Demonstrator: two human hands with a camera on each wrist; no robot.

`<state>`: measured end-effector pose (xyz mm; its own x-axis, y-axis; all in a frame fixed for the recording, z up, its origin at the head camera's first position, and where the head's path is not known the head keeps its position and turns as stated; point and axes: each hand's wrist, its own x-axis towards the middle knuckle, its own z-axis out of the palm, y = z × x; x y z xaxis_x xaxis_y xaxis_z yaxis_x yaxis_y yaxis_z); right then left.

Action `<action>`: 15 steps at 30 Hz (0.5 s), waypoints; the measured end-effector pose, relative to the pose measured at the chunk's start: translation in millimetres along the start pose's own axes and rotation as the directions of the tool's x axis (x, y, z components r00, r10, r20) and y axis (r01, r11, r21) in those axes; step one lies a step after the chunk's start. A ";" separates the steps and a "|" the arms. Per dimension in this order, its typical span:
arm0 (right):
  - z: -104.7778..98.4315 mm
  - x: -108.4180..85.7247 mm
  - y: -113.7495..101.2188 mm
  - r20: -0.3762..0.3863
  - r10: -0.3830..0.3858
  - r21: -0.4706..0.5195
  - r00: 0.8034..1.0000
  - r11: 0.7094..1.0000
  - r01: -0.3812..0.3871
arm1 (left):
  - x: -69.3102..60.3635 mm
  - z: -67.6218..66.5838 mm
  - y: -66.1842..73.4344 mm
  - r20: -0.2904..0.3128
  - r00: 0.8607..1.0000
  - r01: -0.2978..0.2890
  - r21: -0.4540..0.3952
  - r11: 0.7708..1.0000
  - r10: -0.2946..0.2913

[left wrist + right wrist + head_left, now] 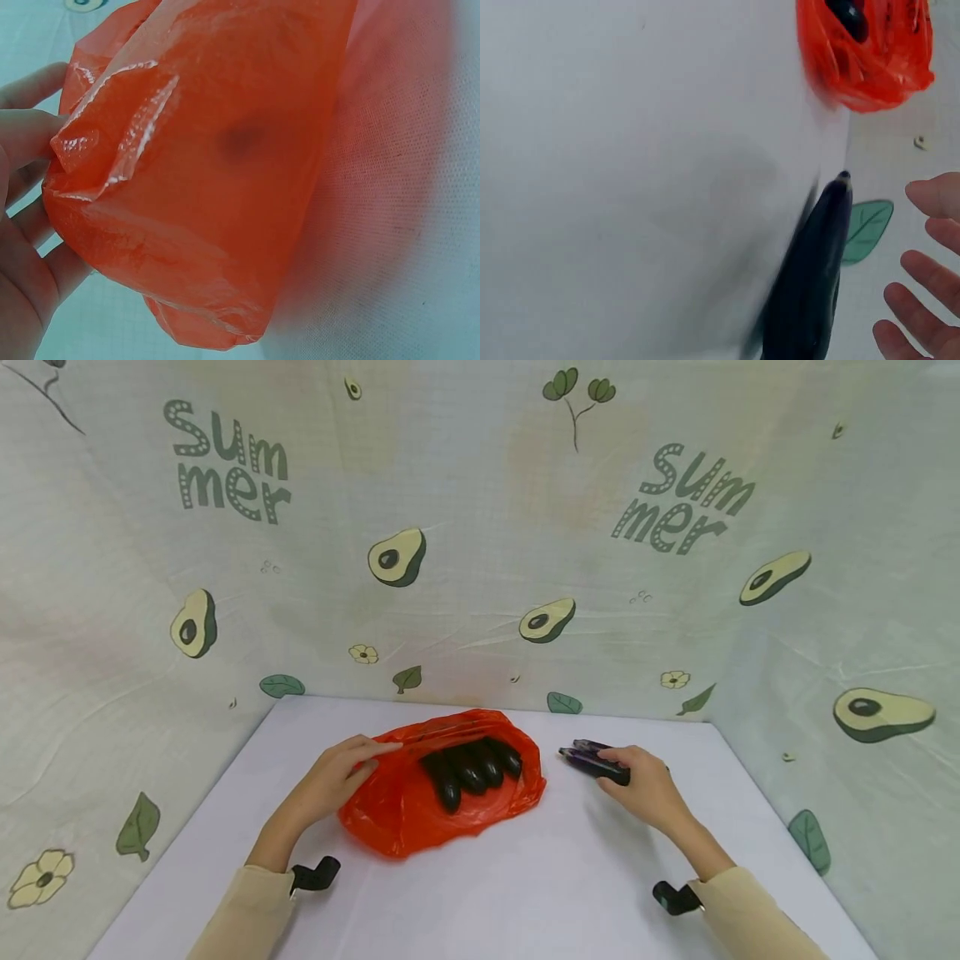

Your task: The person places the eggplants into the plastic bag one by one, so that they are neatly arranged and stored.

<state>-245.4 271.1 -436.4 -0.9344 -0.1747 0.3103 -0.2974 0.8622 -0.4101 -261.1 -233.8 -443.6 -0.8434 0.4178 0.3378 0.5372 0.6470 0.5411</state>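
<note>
A red plastic bag (465, 831) lies on the table with its mouth towards me. Inside it, several dark glossy eggplants (467, 770) sit side by side. My left hand (347, 774) holds the bag's left rim between thumb and fingers; in the left wrist view the film hides part of the fingers. Two loose dark purple eggplants (592, 764) lie right of the bag, their stem ends towards it. Above their near ends hovers my right hand (647, 787). In the right wrist view its spread, slightly bent fingers (934, 281) stand apart from the eggplant (810, 262).
The white table (510, 893) ends against a printed cloth backdrop (465, 652) at the back and both sides. Black wrist mounts (315, 873) sit by the sleeve cuffs.
</note>
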 end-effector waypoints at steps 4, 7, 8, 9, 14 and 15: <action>-9.9 -2.6 21.9 0.001 0.011 -0.027 1.000 1.000 -0.011 | 1.0 -0.1 -0.8 0.010 1.000 0.009 0.001 1.000 -0.009; -13.8 -4.2 35.9 0.018 0.033 -0.039 0.999 0.999 -0.032 | 1.1 0.1 -1.4 0.016 1.000 0.010 -0.003 1.000 -0.010; -14.5 -4.7 39.8 0.026 0.037 -0.039 0.999 0.999 -0.036 | 0.9 0.2 -1.7 0.017 1.000 0.009 -0.005 1.000 -0.009; -14.9 -5.3 43.4 0.034 0.039 -0.042 0.999 0.998 -0.038 | 0.8 0.3 -1.8 0.018 1.000 0.008 -0.004 1.000 -0.008; -13.2 -8.8 57.8 0.059 0.026 -0.064 0.998 0.998 -0.022 | -0.5 2.5 -3.0 0.017 1.000 0.008 -0.009 1.000 -0.008; -12.8 -9.5 59.6 0.062 0.025 -0.067 0.998 0.998 -0.020 | -0.9 2.7 -3.1 0.017 1.000 0.009 -0.008 1.000 -0.009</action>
<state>-251.7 330.3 -452.8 -0.9518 -0.1827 0.2463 -0.2646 0.8953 -0.3584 -262.0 -234.5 -447.6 -0.8480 0.4230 0.3194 0.5294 0.6460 0.5500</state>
